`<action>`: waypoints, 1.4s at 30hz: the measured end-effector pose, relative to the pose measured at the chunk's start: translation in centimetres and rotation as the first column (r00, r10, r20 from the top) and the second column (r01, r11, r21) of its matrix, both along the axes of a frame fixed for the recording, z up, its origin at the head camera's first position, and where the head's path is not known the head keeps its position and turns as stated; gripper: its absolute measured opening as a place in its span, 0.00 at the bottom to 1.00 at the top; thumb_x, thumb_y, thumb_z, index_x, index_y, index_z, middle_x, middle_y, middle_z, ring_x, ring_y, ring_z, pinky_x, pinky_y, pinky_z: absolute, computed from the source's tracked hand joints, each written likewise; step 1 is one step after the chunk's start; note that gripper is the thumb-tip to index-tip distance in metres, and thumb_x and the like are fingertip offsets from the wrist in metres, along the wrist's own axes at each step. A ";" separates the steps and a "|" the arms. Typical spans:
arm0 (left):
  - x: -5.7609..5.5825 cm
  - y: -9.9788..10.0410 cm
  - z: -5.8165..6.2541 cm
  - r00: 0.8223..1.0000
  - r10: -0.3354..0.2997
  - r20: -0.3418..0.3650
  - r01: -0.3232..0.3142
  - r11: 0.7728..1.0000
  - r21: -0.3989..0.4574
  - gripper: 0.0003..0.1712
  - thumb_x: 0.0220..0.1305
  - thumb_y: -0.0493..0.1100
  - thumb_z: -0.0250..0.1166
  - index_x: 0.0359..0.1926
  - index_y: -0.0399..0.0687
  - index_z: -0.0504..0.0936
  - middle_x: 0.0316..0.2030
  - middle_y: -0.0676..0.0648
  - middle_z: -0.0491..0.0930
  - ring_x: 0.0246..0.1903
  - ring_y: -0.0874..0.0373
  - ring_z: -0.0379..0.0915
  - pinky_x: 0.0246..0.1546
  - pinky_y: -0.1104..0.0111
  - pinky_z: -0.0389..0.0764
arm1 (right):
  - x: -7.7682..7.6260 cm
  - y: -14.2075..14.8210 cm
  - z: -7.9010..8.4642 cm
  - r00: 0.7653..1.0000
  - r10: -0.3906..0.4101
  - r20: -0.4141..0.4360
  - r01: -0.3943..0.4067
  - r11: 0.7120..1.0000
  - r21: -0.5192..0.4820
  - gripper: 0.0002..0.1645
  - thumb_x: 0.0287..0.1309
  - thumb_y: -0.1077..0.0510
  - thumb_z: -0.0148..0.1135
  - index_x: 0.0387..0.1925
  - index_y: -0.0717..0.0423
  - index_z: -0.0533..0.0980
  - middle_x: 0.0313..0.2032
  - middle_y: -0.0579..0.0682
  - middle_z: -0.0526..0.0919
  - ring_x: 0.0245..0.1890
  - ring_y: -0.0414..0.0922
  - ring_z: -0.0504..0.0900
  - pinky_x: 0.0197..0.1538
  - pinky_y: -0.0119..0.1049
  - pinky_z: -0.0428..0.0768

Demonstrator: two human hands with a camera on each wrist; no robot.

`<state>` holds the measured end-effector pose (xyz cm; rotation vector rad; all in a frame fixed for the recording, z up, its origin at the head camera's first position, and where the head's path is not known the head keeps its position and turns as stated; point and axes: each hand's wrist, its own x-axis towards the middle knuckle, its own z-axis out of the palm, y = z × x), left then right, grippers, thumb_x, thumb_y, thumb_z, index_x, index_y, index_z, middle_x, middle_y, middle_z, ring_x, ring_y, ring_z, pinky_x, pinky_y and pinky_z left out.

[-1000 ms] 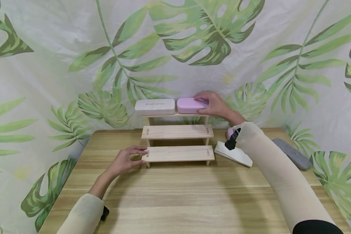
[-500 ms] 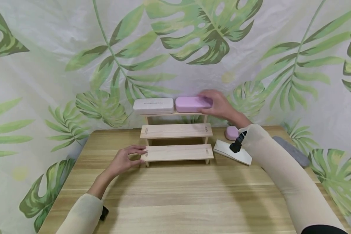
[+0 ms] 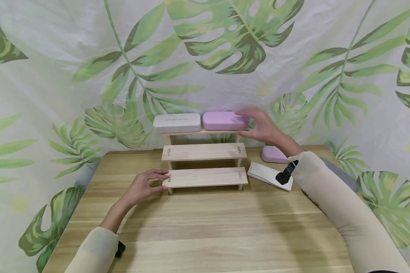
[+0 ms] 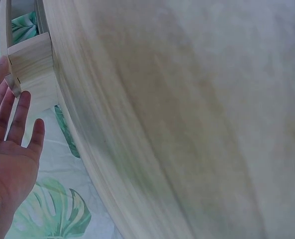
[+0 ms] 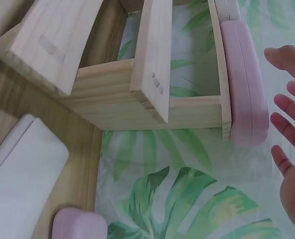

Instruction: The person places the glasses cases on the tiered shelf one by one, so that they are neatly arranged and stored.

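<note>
A three-step wooden display stand (image 3: 205, 176) stands near the back of the table. Its top step carries a white glasses case (image 3: 177, 123) with dark lettering and, close to its right, a pink glasses case (image 3: 222, 121). My right hand (image 3: 262, 126) is beside the pink case's right end, fingers loosely spread. A gap shows between this hand and the pink case (image 5: 244, 84) in the right wrist view. My left hand (image 3: 145, 186) touches the left end of the lowest step, fingers extended; its fingertips meet the step's end (image 4: 30, 59) in the left wrist view.
Right of the stand lie a white case (image 3: 268, 175) and a smaller pink case (image 3: 273, 154) on the wooden table (image 3: 205, 235). A grey case (image 3: 343, 175) is partly hidden behind my right sleeve. A leaf-print cloth (image 3: 225, 87) hangs directly behind the stand.
My right hand has let go of the pink case and drawn back to the right. The pink case stays on the top step. My left hand keeps its place; the view has shifted slightly.
</note>
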<state>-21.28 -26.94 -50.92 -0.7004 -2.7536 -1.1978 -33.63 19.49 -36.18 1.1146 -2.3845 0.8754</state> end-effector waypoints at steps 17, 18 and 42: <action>-0.1 -0.1 -0.1 1.000 -0.008 -0.026 0.008 1.000 -0.002 0.22 0.59 0.39 0.81 0.55 0.50 0.91 0.61 0.50 0.85 0.63 0.45 0.80 0.66 0.46 0.76 | 2.9 3.3 -1.1 1.000 0.014 -0.012 -0.014 1.000 0.010 0.36 0.49 0.58 0.83 0.61 0.64 0.82 0.58 0.60 0.86 0.61 0.62 0.80 0.66 0.63 0.75; -0.1 -0.1 -0.2 0.999 -0.012 -0.032 0.012 1.000 -0.003 0.22 0.59 0.39 0.81 0.55 0.49 0.91 0.61 0.49 0.85 0.63 0.44 0.80 0.66 0.45 0.76 | 3.0 3.5 -1.3 1.000 0.014 -0.015 -0.014 1.000 0.014 0.36 0.49 0.59 0.83 0.61 0.64 0.82 0.58 0.60 0.86 0.61 0.61 0.81 0.66 0.63 0.75; -0.3 -0.2 -0.1 1.000 -0.003 0.012 0.003 1.000 -0.013 0.22 0.60 0.41 0.81 0.56 0.50 0.91 0.62 0.49 0.85 0.64 0.43 0.78 0.67 0.44 0.75 | 6.2 8.1 -6.5 0.999 -0.013 0.031 0.010 0.997 0.082 0.35 0.45 0.60 0.84 0.58 0.63 0.84 0.54 0.59 0.89 0.56 0.62 0.85 0.59 0.63 0.80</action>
